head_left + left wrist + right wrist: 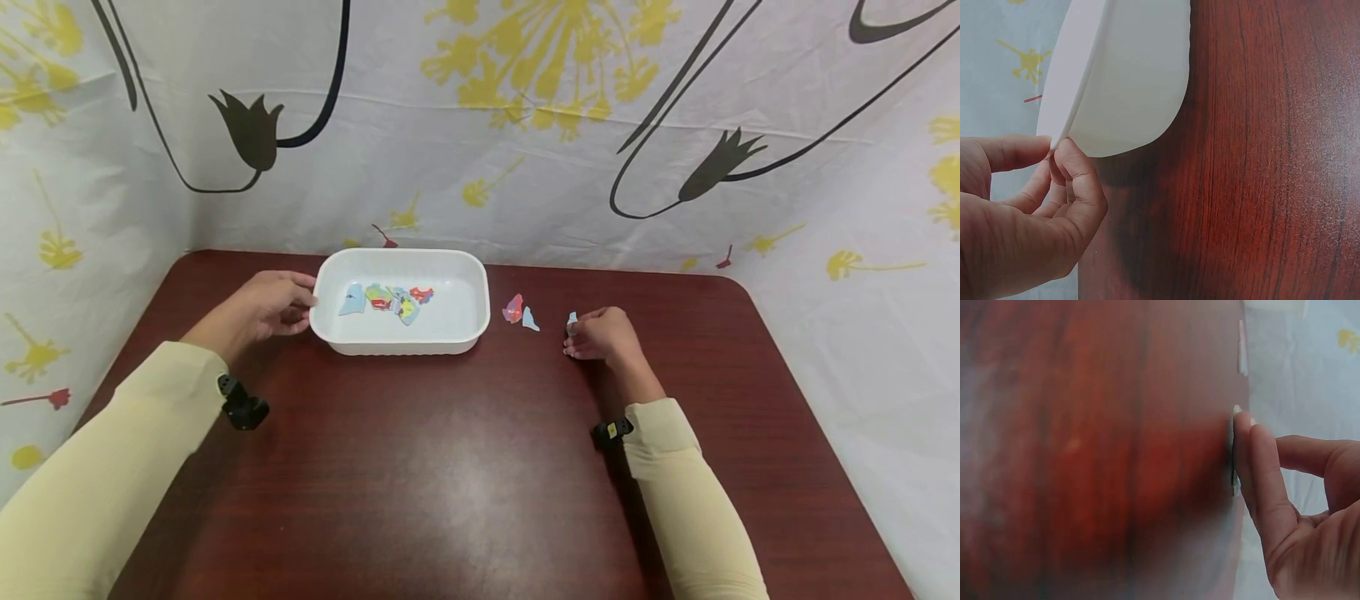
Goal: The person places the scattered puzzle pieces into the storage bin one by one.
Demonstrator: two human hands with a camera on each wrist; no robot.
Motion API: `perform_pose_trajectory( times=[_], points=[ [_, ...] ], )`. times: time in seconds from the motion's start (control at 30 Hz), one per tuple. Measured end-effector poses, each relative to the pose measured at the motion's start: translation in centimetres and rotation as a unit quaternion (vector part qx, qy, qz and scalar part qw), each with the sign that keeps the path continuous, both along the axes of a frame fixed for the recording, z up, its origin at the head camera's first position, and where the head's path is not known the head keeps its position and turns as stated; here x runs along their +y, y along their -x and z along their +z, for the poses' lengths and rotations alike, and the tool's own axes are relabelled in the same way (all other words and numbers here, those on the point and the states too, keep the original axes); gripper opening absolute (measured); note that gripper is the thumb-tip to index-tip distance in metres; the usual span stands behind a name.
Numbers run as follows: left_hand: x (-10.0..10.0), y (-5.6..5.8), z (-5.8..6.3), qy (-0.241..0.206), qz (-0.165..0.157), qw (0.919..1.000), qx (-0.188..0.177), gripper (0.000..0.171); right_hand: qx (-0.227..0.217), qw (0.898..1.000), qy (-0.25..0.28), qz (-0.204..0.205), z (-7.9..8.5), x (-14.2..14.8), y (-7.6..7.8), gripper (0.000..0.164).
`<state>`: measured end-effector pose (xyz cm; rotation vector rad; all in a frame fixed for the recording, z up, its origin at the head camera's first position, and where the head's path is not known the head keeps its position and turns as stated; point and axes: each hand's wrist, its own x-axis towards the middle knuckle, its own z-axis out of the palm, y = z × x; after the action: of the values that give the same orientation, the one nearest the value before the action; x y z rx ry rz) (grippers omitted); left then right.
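My left hand (273,304) pinches the left rim of a white plastic tray (397,347) between thumb and fingers; the left wrist view shows the grip on the tray's edge (1088,81) closely. Inside the tray lie several thin, irregular coloured pieces, among them a light-blue piece (353,299) and a red one (422,295). To the right of the tray, my right hand (602,335) touches a small light-blue flat piece (572,319) on the table. In the right wrist view two fairly straight fingers (1263,462) press on this piece; the thumb's tip is hidden behind them.
A pinkish-red piece (513,308) and a pale-blue piece (530,319) lie on the dark reddish wooden table (420,467) between the tray and my right hand. A patterned white cloth (555,192) stands along the table's back and sides. Each wrist wears a small black camera.
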<state>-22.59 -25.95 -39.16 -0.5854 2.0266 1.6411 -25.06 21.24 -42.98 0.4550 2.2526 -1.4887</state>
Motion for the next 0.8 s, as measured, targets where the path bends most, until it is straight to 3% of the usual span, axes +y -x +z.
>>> perform_pose_trajectory(
  times=[0.57, 0.8],
  points=[
    [-0.05, -0.05, 0.04, 0.009, -0.004, 0.9999, -0.006, 0.051, 0.007, 0.999, -0.041, 0.009, -0.48, -0.44, 0.22, 0.052],
    [0.17, -0.09, 0.18, 0.011, -0.007, 0.9999, -0.005, 0.052, 0.023, 0.992, -0.117, 0.038, 0.02, -0.37, 0.0, 0.049]
  ],
)
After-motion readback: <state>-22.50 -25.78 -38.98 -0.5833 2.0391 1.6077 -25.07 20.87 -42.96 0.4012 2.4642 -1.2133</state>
